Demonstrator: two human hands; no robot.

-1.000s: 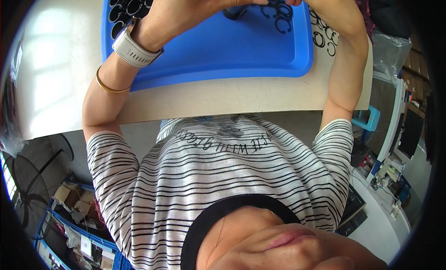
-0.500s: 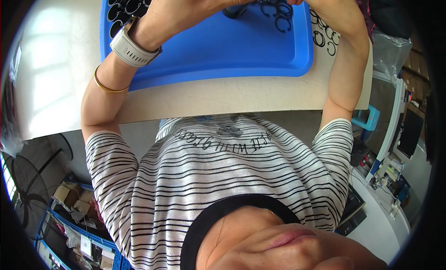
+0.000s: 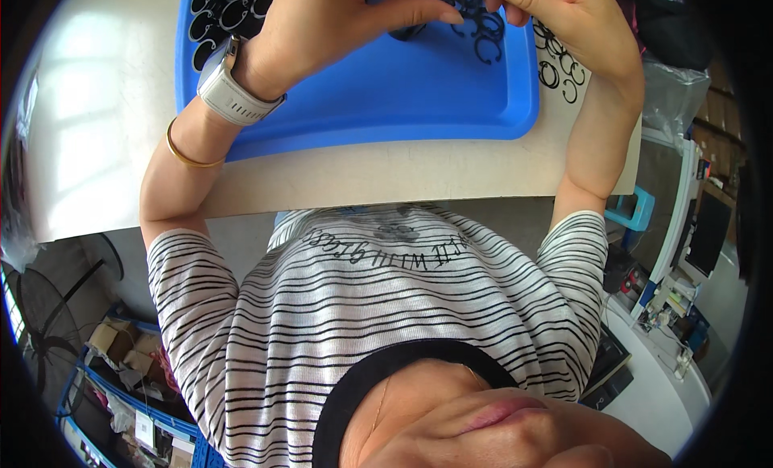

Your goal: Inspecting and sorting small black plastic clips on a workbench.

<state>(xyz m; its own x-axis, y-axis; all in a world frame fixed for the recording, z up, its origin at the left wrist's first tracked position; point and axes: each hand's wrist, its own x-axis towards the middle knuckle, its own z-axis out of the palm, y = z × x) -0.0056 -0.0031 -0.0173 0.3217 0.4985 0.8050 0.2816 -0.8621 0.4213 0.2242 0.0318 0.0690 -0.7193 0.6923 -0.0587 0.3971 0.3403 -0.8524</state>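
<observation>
At the ten o'clock corner of the blue tray (image 3: 362,106), black split rings (image 3: 225,13) are lying packed together, and just beside them the left hand (image 3: 322,25), wearing a pale watch (image 3: 233,90), is stretching its thumb toward twelve o'clock with nothing visibly in it. Around one o'clock the right hand (image 3: 564,17) is pinching narrow above a loose heap of rings (image 3: 483,33), though I cannot tell what it is holding. More rings (image 3: 560,61) are lying on the worktop (image 3: 362,178) at two o'clock, so the sorting seems only partly done.
</observation>
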